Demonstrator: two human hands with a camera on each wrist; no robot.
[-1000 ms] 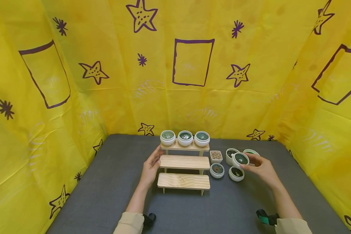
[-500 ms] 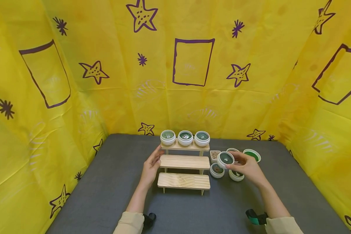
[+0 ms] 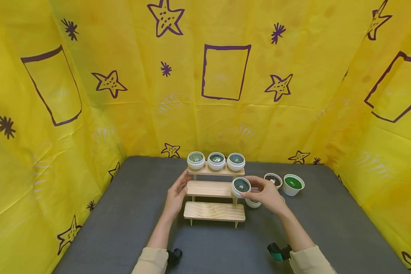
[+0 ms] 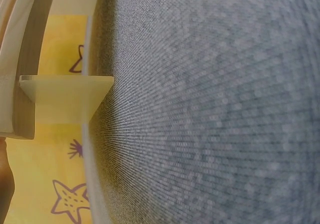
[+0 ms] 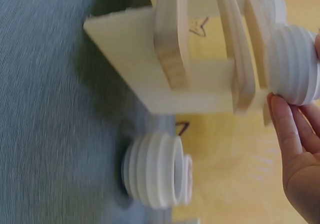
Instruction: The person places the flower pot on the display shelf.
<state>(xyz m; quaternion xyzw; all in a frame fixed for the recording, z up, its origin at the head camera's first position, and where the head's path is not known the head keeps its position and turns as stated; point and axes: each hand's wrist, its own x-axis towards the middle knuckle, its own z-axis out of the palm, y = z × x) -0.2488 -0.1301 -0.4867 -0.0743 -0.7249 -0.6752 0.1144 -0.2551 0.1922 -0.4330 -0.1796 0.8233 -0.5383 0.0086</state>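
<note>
My right hand (image 3: pixel 265 194) pinches a small white ribbed pot (image 3: pixel 241 187) with a dark green filling. It holds the pot upright by the right end of the middle tier of a wooden three-tier stand (image 3: pixel 207 188); in the right wrist view the fingers (image 5: pixel 287 129) are on the pot's side. Whether the pot touches the tier is unclear. My left hand (image 3: pixel 176 193) grips the stand's left end, thumb in front by the middle tier and fingers further back. Three similar pots, one being the middle pot (image 3: pixel 216 161), stand in a row on the top tier.
Right of the stand, another ribbed pot (image 3: pixel 253 204) is partly hidden by my right hand. Behind that hand are a dark-filled pot (image 3: pixel 273 180) and a bright green-filled cup (image 3: pixel 293 185). A yellow patterned cloth (image 3: pixel 140 121) surrounds the grey table (image 3: pixel 130 213).
My right hand has carried the pot leftward from above the group of pots to the stand's middle tier, uncovering the green-filled cup. My left hand has stayed at the stand's left end.
</note>
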